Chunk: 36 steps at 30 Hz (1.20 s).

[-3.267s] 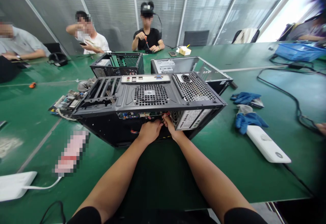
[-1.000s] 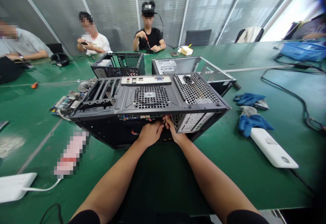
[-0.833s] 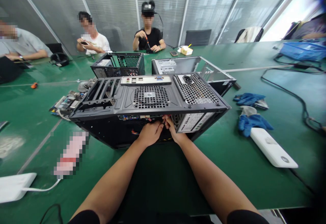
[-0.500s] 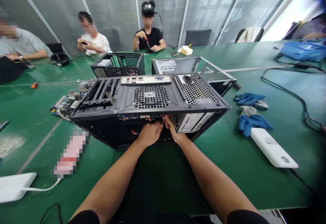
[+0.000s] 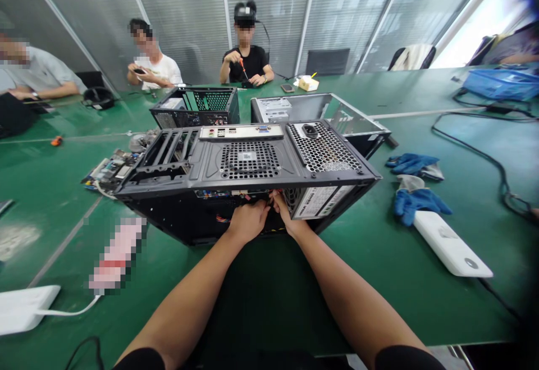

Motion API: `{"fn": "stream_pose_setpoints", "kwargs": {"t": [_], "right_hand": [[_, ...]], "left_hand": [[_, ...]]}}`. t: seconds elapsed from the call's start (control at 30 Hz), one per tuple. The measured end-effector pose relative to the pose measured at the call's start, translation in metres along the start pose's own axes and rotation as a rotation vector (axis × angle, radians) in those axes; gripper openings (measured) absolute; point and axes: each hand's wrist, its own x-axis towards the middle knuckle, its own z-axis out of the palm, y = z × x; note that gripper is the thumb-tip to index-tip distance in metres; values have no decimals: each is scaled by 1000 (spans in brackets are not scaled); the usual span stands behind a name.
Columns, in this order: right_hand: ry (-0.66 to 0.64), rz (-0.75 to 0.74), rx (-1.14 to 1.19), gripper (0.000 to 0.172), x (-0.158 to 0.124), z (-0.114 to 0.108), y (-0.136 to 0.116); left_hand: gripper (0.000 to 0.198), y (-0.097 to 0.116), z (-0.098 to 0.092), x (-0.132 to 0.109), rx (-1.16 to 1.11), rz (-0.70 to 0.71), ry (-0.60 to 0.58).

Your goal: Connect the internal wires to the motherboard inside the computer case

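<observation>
A black computer case lies on its side on the green table, right in front of me. Its open side faces me. Both my hands are tucked into that open side, close together, near the middle.

My left hand is curled up, with the back of it facing me. My right hand is just beside it, and its fingers poke up under the top edge of the case. The two hands almost touch. My fingertips are hidden inside, so I cannot tell if they are holding something or just pressing on it. I can see little colored bits of wire in the dark near my left hand.

The power supply box, with lots of small holes, sits in the case just to the right of my right hand.

Behind my case stand another black case and a silver case. Some circuit boards lie to the left. On the right are blue gloves, and a flat white box touches one of them. Far across the table a person holds a red screwdriver.
</observation>
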Motion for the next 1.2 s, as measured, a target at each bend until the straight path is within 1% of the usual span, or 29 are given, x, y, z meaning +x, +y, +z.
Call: {"fn": "stream_pose_setpoints", "kwargs": {"t": [0.2,0.37,0.47,0.7,0.9,1.03,1.2], "right_hand": [[-57,5,68,46,-3,1,-10],[-84,32,158,41,-2,0,-6],[-99,1,198,39,-2,0,-4],[-43,-11,49,51,-2,2,-5],[-13,-24,-20,51,-1,-1,-1],[-15,-26,-23,51,-2,0,-2],[-59,-13,82,44,-3,1,-6]], "left_hand": [[33,-5,-1,0,-205,84,45],[33,-7,1,1,-311,101,72],[33,-8,2,3,-289,99,78],[34,-6,3,2,-94,36,49],[37,-1,1,0,31,0,23],[37,0,-2,0,-2,-5,14],[36,-2,-5,0,-175,33,26]]}}
